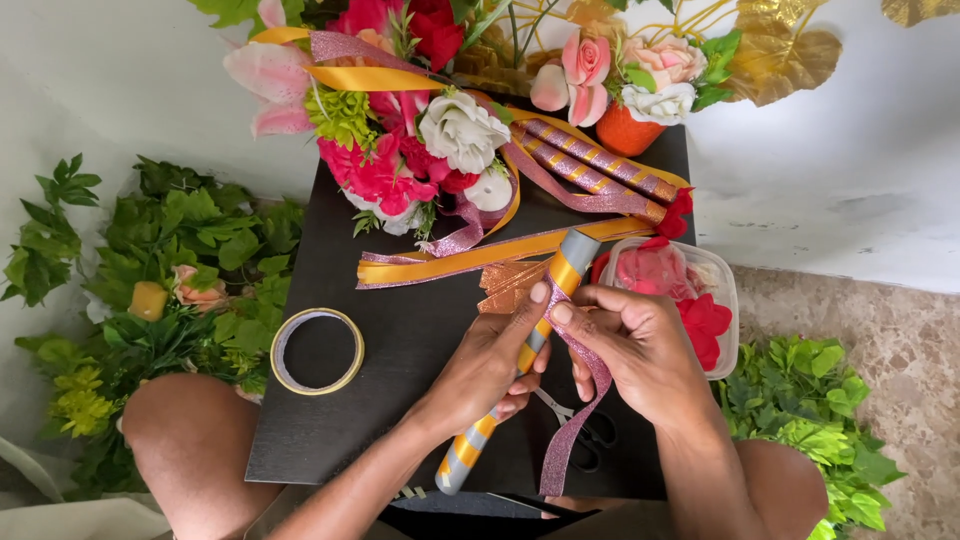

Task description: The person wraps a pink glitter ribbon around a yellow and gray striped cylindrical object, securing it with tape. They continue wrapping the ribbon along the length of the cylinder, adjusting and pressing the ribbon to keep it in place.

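Both hands meet over the middle of the black tabletop, working on a grey tube that lies slanted, its upper end near the orange ribbon and its lower end reaching the tabletop's near edge. The tube is spiralled with a yellow-orange strip. The left hand wraps around the tube from the side, its grip pressed together on it, with one fingertip laid flat on the tube near its upper part. The right hand pinches a pink glitter ribbon against the tube just beside that fingertip; the ribbon's loose tail hangs down past the near edge. Dark scissors lie under the right wrist (mostly hidden). A roll of tape lies flat to the left, well apart from the hands. A clear plastic tub holding red petals sits to the right, and artificial flowers crowd the far end
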